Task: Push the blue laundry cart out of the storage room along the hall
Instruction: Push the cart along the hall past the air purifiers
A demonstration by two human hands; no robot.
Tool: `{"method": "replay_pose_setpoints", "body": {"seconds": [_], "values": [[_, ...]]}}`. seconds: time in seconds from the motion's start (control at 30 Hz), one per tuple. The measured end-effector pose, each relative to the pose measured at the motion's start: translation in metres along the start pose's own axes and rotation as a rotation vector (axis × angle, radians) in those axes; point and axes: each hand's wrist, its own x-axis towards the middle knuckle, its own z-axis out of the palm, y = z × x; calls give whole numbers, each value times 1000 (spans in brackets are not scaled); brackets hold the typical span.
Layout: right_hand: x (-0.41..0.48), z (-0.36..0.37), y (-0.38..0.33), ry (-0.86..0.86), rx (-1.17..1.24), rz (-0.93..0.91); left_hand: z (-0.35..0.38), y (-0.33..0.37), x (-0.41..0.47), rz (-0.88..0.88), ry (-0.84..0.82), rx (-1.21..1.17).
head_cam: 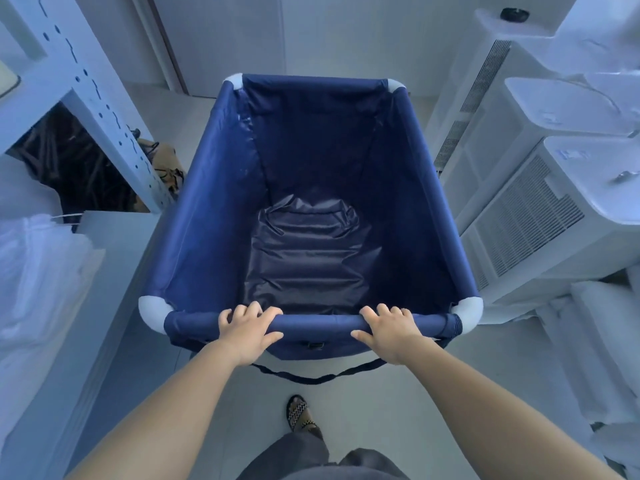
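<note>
Blue cart [311, 188] between shelf [93, 98] and white units [519, 188], empty. Left hand [247, 329] and right hand [389, 329] clasp near rail [317, 322], spaced apart — likely for straight, steerable push toward doorway ahead.

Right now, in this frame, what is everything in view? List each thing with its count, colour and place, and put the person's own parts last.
laundry cart: one, dark blue fabric with white corner caps, centre, empty inside.
strap: one, dark, hanging in a loop below the cart's near rail.
shelving upright: one, white perforated metal, upper left.
dark bundle: one, black, behind the upright; what it is I cannot tell.
wrapped bundles: white, far left; count unclear.
air conditioner units: at least three, white, stacked along the right.
floor: pale.
sandalled foot: one, bottom centre.
left hand: gripping the near rail.
right hand: gripping the near rail.
</note>
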Motion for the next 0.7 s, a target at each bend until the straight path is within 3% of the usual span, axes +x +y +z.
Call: {"method": "replay_pose_setpoints", "body": {"seconds": [0.2, 0.7], "values": [[46, -27, 13, 85, 60, 10, -30, -9, 55, -2, -11, -30], [142, -80, 33, -25, -29, 60, -79, -22, 150, 16, -6, -72]]}}
